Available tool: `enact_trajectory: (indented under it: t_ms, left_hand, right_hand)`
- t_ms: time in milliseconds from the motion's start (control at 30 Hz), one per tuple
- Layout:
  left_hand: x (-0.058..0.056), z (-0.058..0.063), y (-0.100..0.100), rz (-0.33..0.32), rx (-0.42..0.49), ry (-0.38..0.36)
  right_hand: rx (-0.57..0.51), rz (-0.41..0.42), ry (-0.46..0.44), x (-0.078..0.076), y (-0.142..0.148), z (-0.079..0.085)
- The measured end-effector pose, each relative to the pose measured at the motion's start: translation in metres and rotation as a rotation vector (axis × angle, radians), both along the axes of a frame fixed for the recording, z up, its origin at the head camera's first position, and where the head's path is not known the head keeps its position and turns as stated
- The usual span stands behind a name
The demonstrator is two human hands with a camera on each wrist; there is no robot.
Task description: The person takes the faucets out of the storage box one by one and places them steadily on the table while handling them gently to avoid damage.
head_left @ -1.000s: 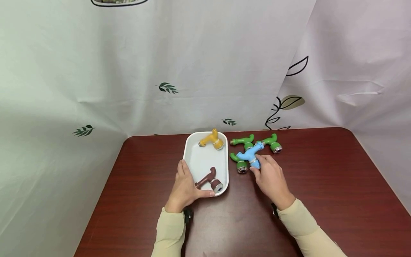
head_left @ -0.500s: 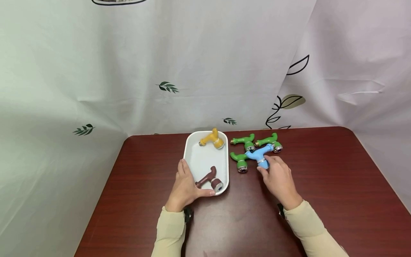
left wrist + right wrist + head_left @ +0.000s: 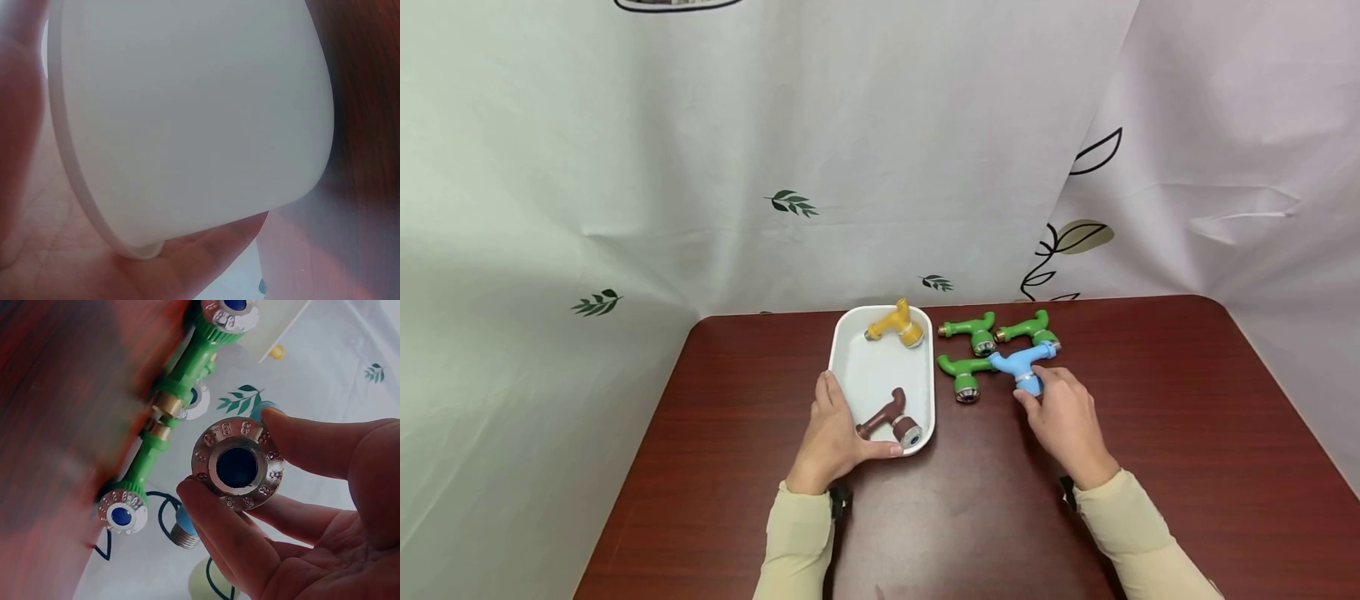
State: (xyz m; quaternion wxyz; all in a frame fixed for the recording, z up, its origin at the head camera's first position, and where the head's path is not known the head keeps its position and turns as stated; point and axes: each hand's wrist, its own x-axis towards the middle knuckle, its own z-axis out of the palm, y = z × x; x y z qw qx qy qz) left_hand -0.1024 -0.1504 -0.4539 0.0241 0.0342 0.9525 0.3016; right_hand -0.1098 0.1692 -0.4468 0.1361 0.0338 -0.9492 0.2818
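Note:
My left hand (image 3: 831, 446) holds the near left corner of a white tray (image 3: 832, 354), thumb along the near rim and fingers along the left side. The tray's outer wall (image 3: 200, 125) fills most of the left wrist view. A yellow tap (image 3: 898, 323) lies at the tray's far end and a brown tap (image 3: 891, 418) at its near end. My right hand (image 3: 1067, 425) pinches a light blue tap (image 3: 1021, 361) by its round knob, thumb and fingers at its sides. In the right wrist view, the knob's silver ring (image 3: 203, 464) faces the camera.
Right of the tray are several green taps: one at the back (image 3: 977, 331), another at the back right (image 3: 1033, 327) partly behind the blue tap, and one in front (image 3: 964, 375). A patterned white cloth (image 3: 880, 167) hangs behind the dark red wooden table (image 3: 737, 500).
My right hand has moved the blue tap to the right, from over the green taps to their right side, uncovering more of the front one. My left hand and the tray stay put.

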Motion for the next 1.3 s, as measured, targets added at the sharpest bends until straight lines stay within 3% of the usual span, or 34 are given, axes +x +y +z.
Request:
enact_trajectory:
  t_ms: [600, 1300]
  left_hand:
    - [0.0, 0.0, -0.001, 0.011, 0.009, -0.027]
    - [0.0, -0.001, 0.0, 0.001, 0.006, -0.002]
  right_hand:
    - [0.031, -0.023, -0.064, -0.004, 0.012, -0.009]
    - [0.098, -0.035, -0.149, -0.012, 0.018, -0.015]
